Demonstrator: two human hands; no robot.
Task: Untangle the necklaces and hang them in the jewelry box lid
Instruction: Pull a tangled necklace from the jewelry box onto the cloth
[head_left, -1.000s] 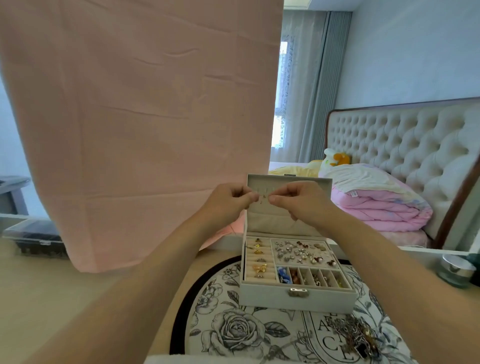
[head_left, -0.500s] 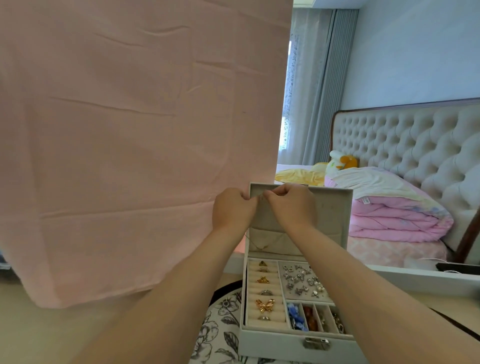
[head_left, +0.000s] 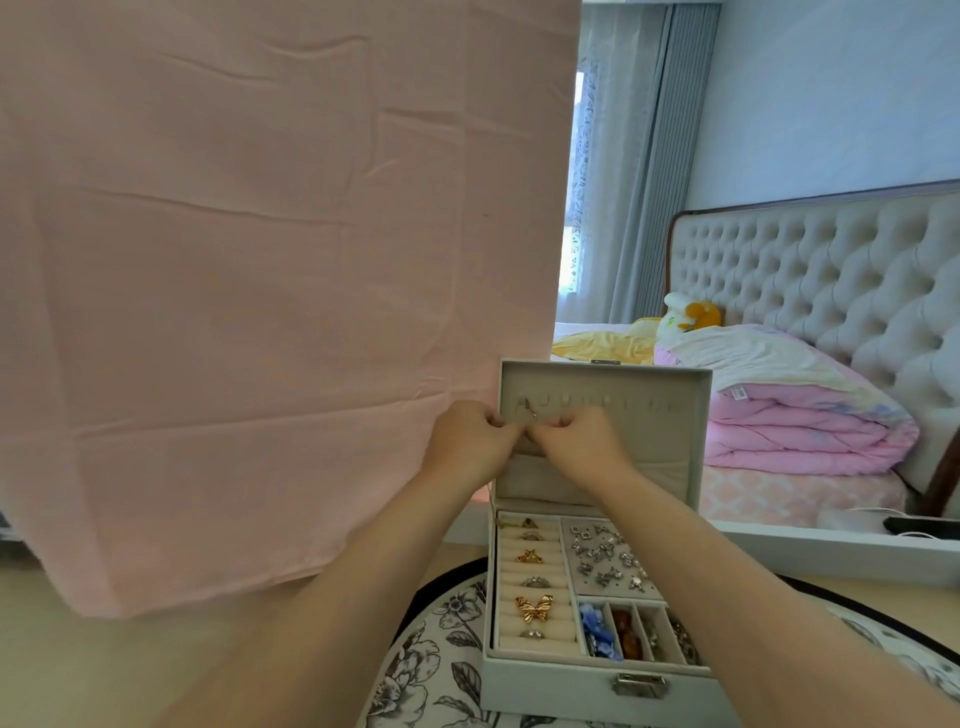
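Two hands, the left hand and the right hand, touch at the fingertips and pinch a thin necklace against the hooks of the upright jewelry box lid. Below them the jewelry box holds rings on its left side and earrings on its right. The box stands on a floral mat on the desk. A pink cloth hangs at the left, and a bed shows beyond the far edge.

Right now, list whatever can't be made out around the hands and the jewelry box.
Head view only:
- Necklace: only a glint shows; the chain is too thin, and the left hand and right hand pinching it hide the rest.
- Hooks in the lid: pale and blurred, count unclear.
- Right compartments of the box: partly covered by the right forearm.
- Mat: cut off by the bottom edge.
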